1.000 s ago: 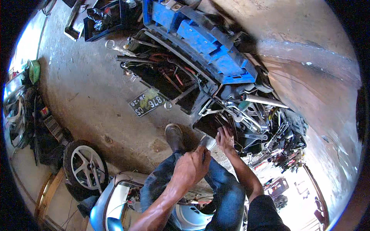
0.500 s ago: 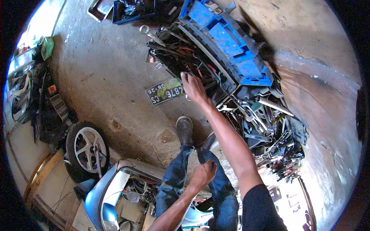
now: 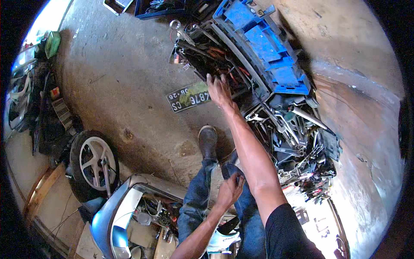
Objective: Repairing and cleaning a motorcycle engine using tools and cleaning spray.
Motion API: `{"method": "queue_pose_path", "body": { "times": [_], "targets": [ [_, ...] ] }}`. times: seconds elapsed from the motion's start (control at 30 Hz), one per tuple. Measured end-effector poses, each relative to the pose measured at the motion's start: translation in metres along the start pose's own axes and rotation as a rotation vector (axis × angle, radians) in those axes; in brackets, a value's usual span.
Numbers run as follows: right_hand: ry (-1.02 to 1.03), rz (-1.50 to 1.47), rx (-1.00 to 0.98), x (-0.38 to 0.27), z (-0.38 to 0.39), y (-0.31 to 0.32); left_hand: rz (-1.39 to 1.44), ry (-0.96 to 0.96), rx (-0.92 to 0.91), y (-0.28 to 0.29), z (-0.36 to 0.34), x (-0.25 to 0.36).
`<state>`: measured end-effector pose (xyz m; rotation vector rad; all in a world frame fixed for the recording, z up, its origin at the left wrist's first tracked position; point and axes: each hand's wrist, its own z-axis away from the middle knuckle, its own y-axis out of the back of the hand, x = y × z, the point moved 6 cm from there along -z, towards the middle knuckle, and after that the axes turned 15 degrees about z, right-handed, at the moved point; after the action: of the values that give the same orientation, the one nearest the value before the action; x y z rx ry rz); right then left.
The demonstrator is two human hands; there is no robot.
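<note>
My right hand [image 3: 221, 91] reaches over the near end of a long dark tool tray [image 3: 258, 86], its fingers apart and pointing at the tools. Nothing shows between them. Pliers-like tools with red handles [image 3: 242, 73] lie in the tray beside the fingertips. Partly behind this hand, a worn licence plate [image 3: 186, 98] lies flat on the floor. My left hand [image 3: 230, 190] is closed above my jeans near the knee. A small dark bit shows at its fingertips, too little to name.
A blue plastic crate [image 3: 267, 47] stands behind the tray. Many spanners [image 3: 286, 127] are heaped to the right, against the wall. At left are a spoked motorcycle wheel [image 3: 95, 162] and a blue-white motorcycle fairing [image 3: 108, 220]. A dark bin [image 3: 159, 13] sits at the far side.
My right hand has opened its fingers over the tray; a small metal ring seen beneath it is out of sight now. My left hand has shifted slightly, and the whole view has tilted a little.
</note>
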<state>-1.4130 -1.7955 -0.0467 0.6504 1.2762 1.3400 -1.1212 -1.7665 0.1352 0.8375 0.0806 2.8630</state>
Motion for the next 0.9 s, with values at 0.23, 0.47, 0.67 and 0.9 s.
{"method": "queue_pose_path", "body": {
  "times": [0.23,0.47,0.67,0.9],
  "targets": [
    [-0.211,-0.188,0.085,0.033,0.039,0.060,0.130,0.068,0.062,0.000,0.015,0.006],
    [-0.434,-1.072,-0.033,-0.013,0.113,0.213,0.191,0.094,0.125,0.031,0.104,-0.045],
    [-0.416,-1.459,-0.064,-0.033,0.194,0.342,0.576,0.207,0.115,0.032,0.192,-0.054],
    [-0.431,-1.650,-0.045,-0.063,0.231,0.416,0.736,0.252,0.173,0.053,0.236,-0.021]
  ]
}}
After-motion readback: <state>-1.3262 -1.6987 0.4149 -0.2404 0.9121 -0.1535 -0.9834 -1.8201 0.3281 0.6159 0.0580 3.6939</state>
